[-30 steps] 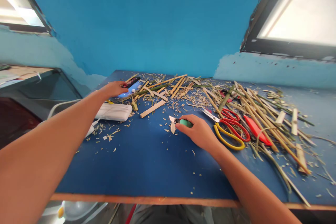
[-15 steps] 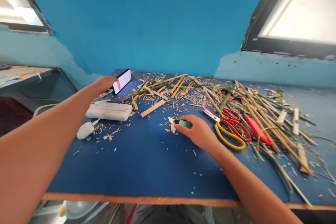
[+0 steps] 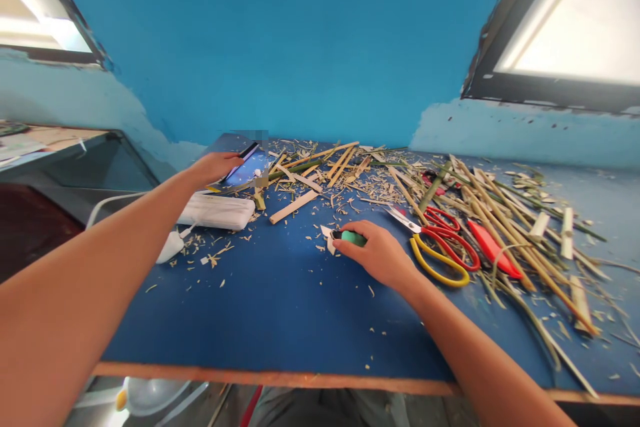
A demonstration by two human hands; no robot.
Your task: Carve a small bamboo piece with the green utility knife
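Note:
My left hand [image 3: 214, 167] reaches to the far left of the blue table [image 3: 280, 307] and grips a smartphone [image 3: 245, 166], which lies nearly flat with its lit screen up. Just in front of that hand lies a white power bank [image 3: 219, 211] with a cable and a white plug. My right hand [image 3: 381, 255] rests on the table's middle, fingers wrapped round a green-handled knife [image 3: 353, 237] whose short blade points left beside a small pale chip.
Split bamboo sticks [image 3: 505, 227] and shavings cover the back and right of the table. Yellow-handled scissors [image 3: 434, 255], red-handled scissors [image 3: 445, 230] and a red cutter [image 3: 491, 247] lie right of my right hand. A blue wall stands behind, and a dark cabinet [image 3: 90, 167] sits left.
Half a second ago my left hand held the phone tilted up at the table's left edge; now the phone is lowered nearly flat and a little further right. My right hand has not moved.

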